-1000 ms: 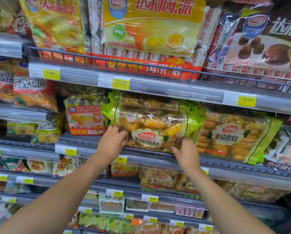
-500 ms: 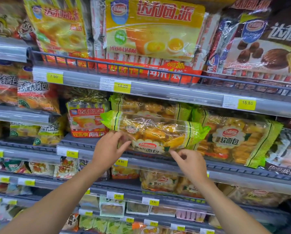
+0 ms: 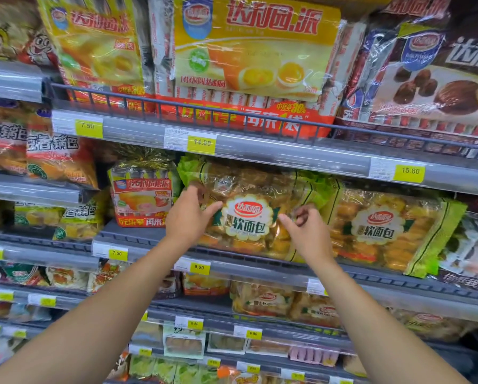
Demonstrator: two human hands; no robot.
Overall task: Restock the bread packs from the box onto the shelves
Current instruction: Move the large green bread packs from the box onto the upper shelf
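Standing on its long edge at the front of the middle shelf (image 3: pixel 246 273), the bread pack (image 3: pixel 246 217) is a clear bag with green ends, full of golden buns, its white scalloped label facing out. The left hand (image 3: pixel 189 220) grips its left end: the thumb lies across the front beside the label, and the other fingers curl onto the wrapper above. The right hand (image 3: pixel 308 234) is at the pack's right half, index finger stretched toward the label's edge and the remaining fingers curled in; whether they pinch the film cannot be told. A second pack (image 3: pixel 384 234) of the same kind leans just beside it on the right. On its left stands a red-and-white cake bag (image 3: pixel 142 200). The shelf above carries a large yellow bag (image 3: pixel 254 48) holding small wrapped cakes and a brown bag (image 3: pixel 431 79). Yellow price tags (image 3: pixel 199 268) sit on the shelf rims. Below, more bagged buns (image 3: pixel 262 300) lie on a lower shelf.
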